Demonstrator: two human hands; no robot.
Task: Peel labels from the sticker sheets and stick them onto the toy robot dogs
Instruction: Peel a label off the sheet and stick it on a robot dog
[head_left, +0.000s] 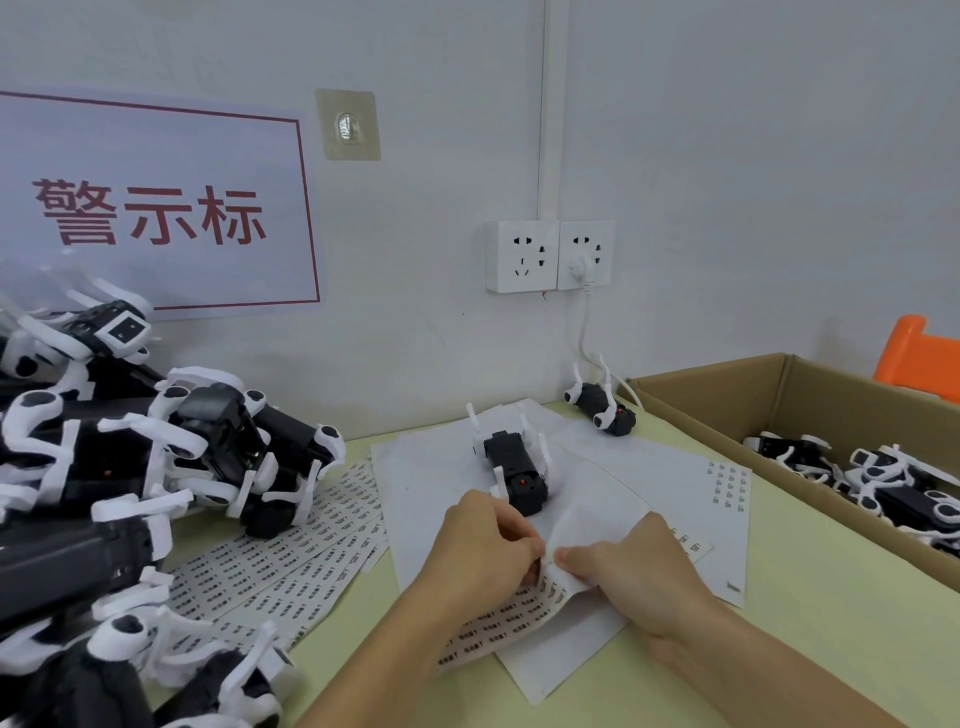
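A black-and-white toy robot dog (514, 467) lies on its back on white backing sheets, just beyond my hands. My left hand (483, 551) and my right hand (628, 571) meet over a sticker sheet (498, 623) of small printed labels. My left fingers pinch the sheet near its upper edge. My right thumb and forefinger pinch a curled white flap of it (558, 564). A second dog (602, 408) lies by the wall.
A heap of toy dogs (130, 467) fills the left side, with full label sheets (291, 561) fanned beneath it. A cardboard box (789, 384) with several dogs stands at the right. Used backing sheets (675, 483) cover the middle. Wall sockets (550, 254) with a plugged cable sit behind.
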